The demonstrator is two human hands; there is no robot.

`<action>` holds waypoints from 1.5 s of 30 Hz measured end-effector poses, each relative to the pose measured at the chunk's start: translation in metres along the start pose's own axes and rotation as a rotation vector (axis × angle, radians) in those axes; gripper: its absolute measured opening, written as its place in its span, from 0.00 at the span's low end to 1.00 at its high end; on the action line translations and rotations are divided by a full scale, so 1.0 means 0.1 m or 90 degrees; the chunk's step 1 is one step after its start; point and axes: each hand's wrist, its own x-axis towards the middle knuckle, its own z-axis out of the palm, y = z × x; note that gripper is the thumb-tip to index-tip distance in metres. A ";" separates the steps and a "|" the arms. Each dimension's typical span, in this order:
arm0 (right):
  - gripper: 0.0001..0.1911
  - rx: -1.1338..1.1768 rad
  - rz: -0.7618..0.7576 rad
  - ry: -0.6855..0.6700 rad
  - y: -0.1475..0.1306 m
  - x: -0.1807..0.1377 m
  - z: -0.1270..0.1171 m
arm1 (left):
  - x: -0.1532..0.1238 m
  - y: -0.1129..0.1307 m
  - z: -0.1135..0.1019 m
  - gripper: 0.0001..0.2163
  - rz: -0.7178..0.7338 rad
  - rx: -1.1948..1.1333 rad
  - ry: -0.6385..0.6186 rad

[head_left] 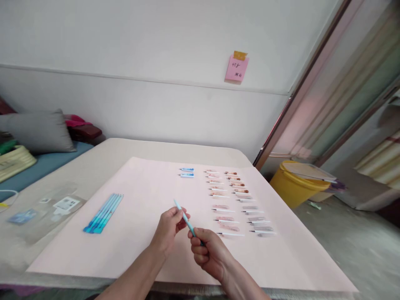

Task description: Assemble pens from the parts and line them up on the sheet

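Note:
Both hands hold one slim light-blue pen (188,224) slantwise above the pink sheet. My left hand (170,228) pinches it near its pale upper end. My right hand (208,252) is closed round the darker lower end, which the fingers partly hide. To the left, several similar blue pens (103,213) lie side by side, shading from pale to deep blue. Beyond my hands are two short blue-and-white pieces (186,175) with dark thin tips. Right of my hands, white dark-tipped sticks (230,234) lie in two columns, many beside pinkish, grey or brown pieces.
The pink sheet (143,183) covers much of the table. Clear plastic packaging (67,204) lies at the left edge. A pink note (236,68) is taped to the wall. A yellow bin (286,189) stands right of the table; a grey cushion (37,131) is at the far left.

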 end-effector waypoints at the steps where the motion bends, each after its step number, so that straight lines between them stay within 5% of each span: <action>1: 0.08 -0.006 -0.002 -0.001 0.00 0.00 0.01 | 0.00 0.00 0.00 0.13 -0.002 -0.006 -0.005; 4: 0.11 -0.104 -0.067 0.033 0.00 0.01 0.03 | -0.01 0.03 0.00 0.15 -0.019 -0.014 0.003; 11: 0.13 -0.540 -0.388 0.197 0.09 0.06 0.05 | -0.03 0.04 0.00 0.15 0.011 0.018 0.082; 16: 0.13 -0.256 -0.149 0.062 0.07 0.02 0.03 | -0.02 0.06 0.02 0.13 0.002 -0.036 0.049; 20: 0.14 -0.111 -0.066 -0.012 0.02 0.00 0.02 | -0.02 0.07 0.02 0.12 -0.002 -0.045 0.008; 31: 0.17 -0.223 -0.207 0.095 0.04 -0.01 0.08 | -0.05 -0.01 0.04 0.11 -0.067 -0.055 0.013; 39: 0.14 -0.041 -0.168 0.039 -0.07 -0.08 0.09 | 0.04 0.02 -0.05 0.08 -0.100 -0.127 0.068; 45: 0.13 -0.193 -0.242 -0.005 -0.09 -0.10 0.09 | 0.07 0.11 -0.11 0.07 -0.074 -0.163 0.103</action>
